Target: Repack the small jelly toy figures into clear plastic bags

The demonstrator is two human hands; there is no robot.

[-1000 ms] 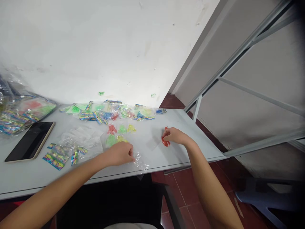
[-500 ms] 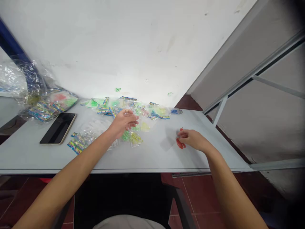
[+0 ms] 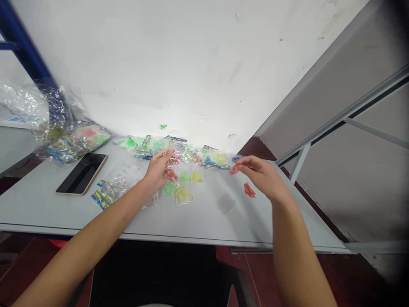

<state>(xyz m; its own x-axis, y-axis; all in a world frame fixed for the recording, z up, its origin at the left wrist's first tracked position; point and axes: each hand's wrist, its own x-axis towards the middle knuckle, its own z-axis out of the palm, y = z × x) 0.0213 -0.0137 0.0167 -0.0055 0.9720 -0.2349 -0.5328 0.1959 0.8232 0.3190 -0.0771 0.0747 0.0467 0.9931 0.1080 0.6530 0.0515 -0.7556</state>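
My right hand (image 3: 260,175) is raised over the right part of the table, thumb and fingertips pinched on a soft red toy piece (image 3: 234,169). Below it, a second red piece (image 3: 249,190) lies bare on the white tabletop. My left hand (image 3: 157,169) rests among small clear plastic bags, its thumb apart from the partly hidden fingers; I see nothing gripped in it. Close by it are a bagged red piece (image 3: 171,175), a green one (image 3: 184,177) and a yellow one (image 3: 183,193). Bags with colourful printed header strips (image 3: 144,152) lie along the wall.
A phone (image 3: 82,174) lies at the left, with printed strips (image 3: 104,195) and clear empty-looking bags (image 3: 124,175) beside it. A large clear plastic bag (image 3: 68,145) of packets stands at the back left. The white wall (image 3: 191,64) bounds the table's far side.
My right hand has lifted up and left with one red piece, leaving another on the table. The left hand has shifted slightly left and down, uncovering red pieces. The view has tilted a little.
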